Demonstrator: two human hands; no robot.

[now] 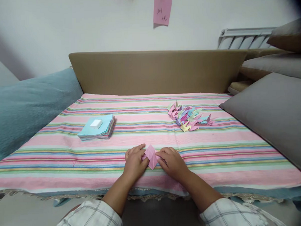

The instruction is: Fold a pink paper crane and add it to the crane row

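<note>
My L fingers are narrowed on the L side of the pink folded paper (pixel 151 156), thumb at its lower L edge; that's my L hand (pixel 135 161), at 9 o'clock of it. R hand (pixel 173 162), at 3 o'clock: thumb + index close tog. on its R side. So the paper's held b/w both hands, a diamond w/ pts at 12 & 6, over the striped cloth (pixel 146 126). Can't tell which layers each fingertip has.

Further out, approx. 10 o'clock: paper stack (pixel 106 122), lt. blue sheet on top, w/ small white block (pixel 96 123) resting on it. B/w 1 & 2 o'clock: pile of folded paper birds (pixel 185 116), pink, yellow, purple, blue etc., well apart from my hands. Grey cushion (pixel 274 112) b/w 2 & 3, blue cushion (pixel 34 104) b/w 9 & 10. At 12: brown backrest (pixel 149 72), & above it a pink note (pixel 162 10) w/ handwriting, on the wall (pixel 88 26).
</note>
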